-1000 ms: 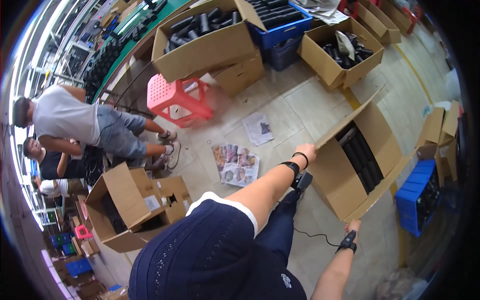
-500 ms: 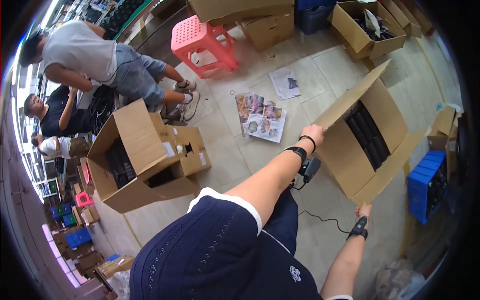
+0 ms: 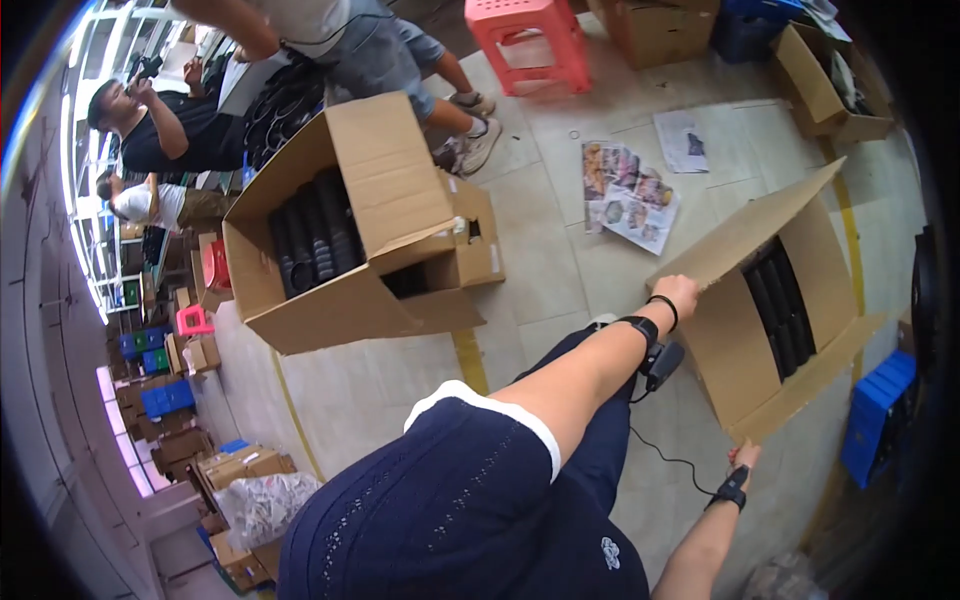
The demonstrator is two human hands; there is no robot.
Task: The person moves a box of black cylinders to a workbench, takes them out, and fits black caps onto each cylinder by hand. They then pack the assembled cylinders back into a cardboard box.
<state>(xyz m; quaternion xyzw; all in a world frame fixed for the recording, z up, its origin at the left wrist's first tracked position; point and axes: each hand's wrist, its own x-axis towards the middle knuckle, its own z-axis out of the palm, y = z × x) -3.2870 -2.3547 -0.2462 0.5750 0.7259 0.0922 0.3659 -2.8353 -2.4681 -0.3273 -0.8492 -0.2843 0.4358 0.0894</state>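
Note:
An open cardboard box (image 3: pixel 713 345) stands tilted on the tiled floor at the right, its flaps spread out. Inside it lie several black ribbed cylindrical parts (image 3: pixel 777 310) in rows. My left hand (image 3: pixel 680 292) is closed on the box's near left edge, by the raised far flap. At the near corner my right hand (image 3: pixel 743 456) grips the edge of the lower flap. Both wrists wear black straps with small devices, and a thin cable runs between them. The undersides of both hands' grips are hidden by the cardboard.
Another open carton (image 3: pixel 290 335) with black ribbed parts stands left. Beyond are printed sheets (image 3: pixel 630 195), a pink stool (image 3: pixel 525 40) and a person in denim shorts (image 3: pixel 375 65). A blue crate (image 3: pixel 875 415) sits right; another person (image 3: pixel 165 130) is far left.
My view has swung left, so the surroundings appear shifted right. Both hands keep hold of the box; more of the left carton's contents shows.

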